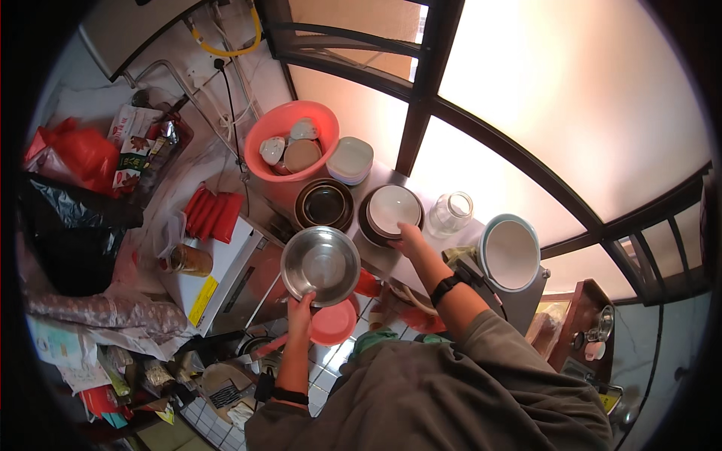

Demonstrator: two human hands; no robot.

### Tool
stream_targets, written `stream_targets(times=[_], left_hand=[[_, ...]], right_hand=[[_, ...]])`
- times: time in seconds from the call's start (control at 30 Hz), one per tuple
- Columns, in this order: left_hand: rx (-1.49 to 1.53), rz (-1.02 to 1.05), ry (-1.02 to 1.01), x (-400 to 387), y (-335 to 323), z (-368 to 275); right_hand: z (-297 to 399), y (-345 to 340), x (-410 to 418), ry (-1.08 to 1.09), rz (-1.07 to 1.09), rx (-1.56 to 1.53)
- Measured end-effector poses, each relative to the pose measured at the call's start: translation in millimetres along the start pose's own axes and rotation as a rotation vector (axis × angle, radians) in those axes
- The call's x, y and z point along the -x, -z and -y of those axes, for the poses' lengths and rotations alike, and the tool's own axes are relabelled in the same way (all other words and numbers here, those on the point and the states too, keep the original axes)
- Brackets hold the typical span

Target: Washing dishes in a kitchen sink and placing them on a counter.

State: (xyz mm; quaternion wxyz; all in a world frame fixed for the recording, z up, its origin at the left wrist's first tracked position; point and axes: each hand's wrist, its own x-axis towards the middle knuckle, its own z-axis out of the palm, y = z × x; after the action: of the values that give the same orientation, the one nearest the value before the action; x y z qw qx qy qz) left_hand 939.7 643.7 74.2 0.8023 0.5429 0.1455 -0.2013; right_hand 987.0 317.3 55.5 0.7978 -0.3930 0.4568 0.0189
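Observation:
My left hand (302, 315) holds a stainless steel basin (320, 265) by its near rim, in front of the counter. Behind that basin stand nested dark bowls (324, 204). My right hand (407, 239) grips the near edge of a stack, a white bowl (395, 208) inside dark bowls; its fingers are partly hidden at the rim. At the back left a pink plastic basin (254, 141) holds several bowls, and beside it are stacked square dishes (351, 157). To the right of the white bowl stands a glass jar (450, 215).
A pale blue basin (509, 252) stands at the counter's right end. Left are a white box-like appliance (231, 248) bearing red packets (214, 214) and a jar (189, 260). A pink dipper (334, 323) is below the steel basin. Framed windows (507, 158) rise behind the counter.

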Motion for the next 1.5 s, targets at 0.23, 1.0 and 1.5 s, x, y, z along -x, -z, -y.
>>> stream_targets(times=[0.23,1.0,1.5], left_hand=[[-0.033,-0.015,0.006,-20.2,-2.6,-32.3],[-1.141,0.176,-0.494,-161.3,-170.6,15.1],[-0.97,0.237,-0.341,-171.0,-145.8,39.4]], right_hand=[[-5.5,-5.9,-28.0,0.15,-0.496,0.22],[69.8,37.2,56.0,0.42,0.0,0.237],[22.4,9.1,-2.0,0.386,-0.366,0.778]])
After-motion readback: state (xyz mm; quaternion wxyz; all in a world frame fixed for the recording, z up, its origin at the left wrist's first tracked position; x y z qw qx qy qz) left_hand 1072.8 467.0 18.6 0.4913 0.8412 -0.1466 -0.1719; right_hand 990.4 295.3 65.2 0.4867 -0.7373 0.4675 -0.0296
